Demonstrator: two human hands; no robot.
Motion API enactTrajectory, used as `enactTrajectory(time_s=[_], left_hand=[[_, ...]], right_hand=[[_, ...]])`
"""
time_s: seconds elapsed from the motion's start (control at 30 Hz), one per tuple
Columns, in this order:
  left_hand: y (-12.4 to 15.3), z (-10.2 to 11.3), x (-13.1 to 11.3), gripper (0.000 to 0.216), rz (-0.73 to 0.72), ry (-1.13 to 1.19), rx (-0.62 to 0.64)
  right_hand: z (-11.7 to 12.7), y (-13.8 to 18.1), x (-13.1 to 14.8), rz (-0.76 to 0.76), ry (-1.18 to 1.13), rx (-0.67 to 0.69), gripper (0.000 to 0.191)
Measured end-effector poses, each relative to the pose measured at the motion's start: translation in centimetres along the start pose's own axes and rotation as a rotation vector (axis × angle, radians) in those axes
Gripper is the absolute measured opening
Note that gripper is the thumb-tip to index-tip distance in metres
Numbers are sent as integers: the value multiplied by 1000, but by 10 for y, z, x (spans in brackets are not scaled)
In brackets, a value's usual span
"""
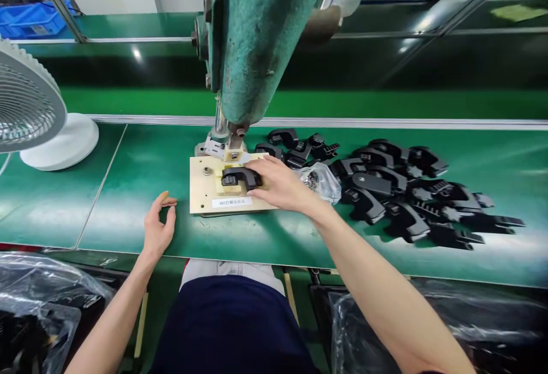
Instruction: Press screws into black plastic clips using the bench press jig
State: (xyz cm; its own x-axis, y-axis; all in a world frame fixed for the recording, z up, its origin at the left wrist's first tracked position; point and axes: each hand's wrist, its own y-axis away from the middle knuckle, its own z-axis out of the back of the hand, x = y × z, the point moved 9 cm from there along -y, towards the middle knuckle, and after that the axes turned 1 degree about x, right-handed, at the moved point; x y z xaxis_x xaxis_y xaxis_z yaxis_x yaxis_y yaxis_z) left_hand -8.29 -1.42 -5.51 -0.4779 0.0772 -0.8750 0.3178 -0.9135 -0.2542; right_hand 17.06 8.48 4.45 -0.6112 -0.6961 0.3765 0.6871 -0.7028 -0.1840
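A curved black plastic part (242, 176) lies in the holder of a cream fixture plate (197, 194) with a printed label. My right hand (280, 183) has its thumb and fingers around the right end of this part, gripping it. Above the plate stands a green press machine (261, 48), its metal tip close over the holder. To the left of the plate, my left hand (159, 225) hovers at the table with curved fingers, thumb apart, and nothing in it.
Many similar black parts (377, 183) are heaped on the green table (141, 163) to the right, beside a clear bag of small metal pieces (323, 183). A white fan (60, 143) stands at left. Plastic-lined bins (428, 322) sit below the front edge.
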Motion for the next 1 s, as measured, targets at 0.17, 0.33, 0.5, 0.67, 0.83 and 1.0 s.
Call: enactTrajectory(time_s=[0.17, 0.33, 0.5, 0.67, 0.83, 1.0], left_hand=[[28, -7, -28, 31, 13, 113, 1], [58, -28, -81, 43, 8, 353, 163], [62, -47, -107, 70, -24, 591, 392], [63, -57, -104, 68, 30, 675, 448], [69, -69, -101, 64, 202, 812, 471], [78, -77, -88, 48, 547, 940, 432]], right_hand=[[37, 17, 12, 72, -100, -116, 52], [19, 66, 41, 18, -329, -207, 49], [-19, 100, 60, -80, -515, -288, 48], [-22, 111, 68, -12, -514, -442, 52], [-17, 113, 74, 61, -392, -477, 61], [-20, 114, 79, 67, -343, -518, 72]])
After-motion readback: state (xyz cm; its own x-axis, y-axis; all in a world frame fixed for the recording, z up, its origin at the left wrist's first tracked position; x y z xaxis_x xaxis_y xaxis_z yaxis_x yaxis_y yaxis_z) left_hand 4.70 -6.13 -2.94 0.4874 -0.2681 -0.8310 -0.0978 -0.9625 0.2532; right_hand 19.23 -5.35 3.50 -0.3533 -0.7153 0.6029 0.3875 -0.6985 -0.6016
